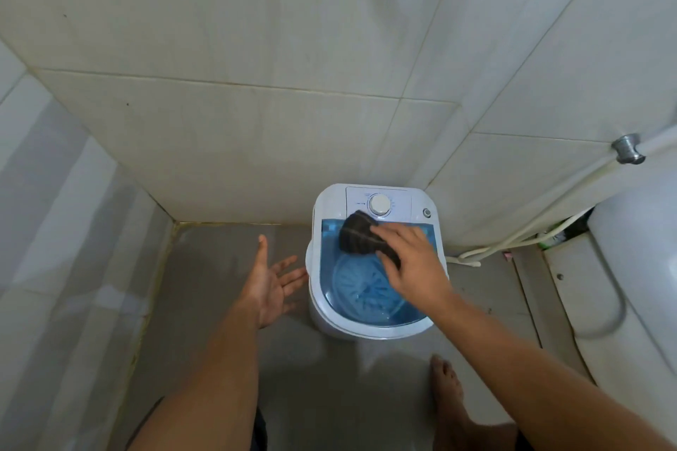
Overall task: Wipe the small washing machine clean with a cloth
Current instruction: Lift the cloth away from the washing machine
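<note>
Small white plastic washing machine [377, 260] with its translucent blue lid stands on the floor in the tiled corner. Your right hand [414, 264] presses a dark crumpled cloth [357, 234] on that lid; your left hand [273, 282] hovers spread and empty beside the tub. It's probably light (and slick), so brace its rim.

Small print rings the dial [379, 204] on the washing machine's control panel [361, 198], too blurred to read.
</note>
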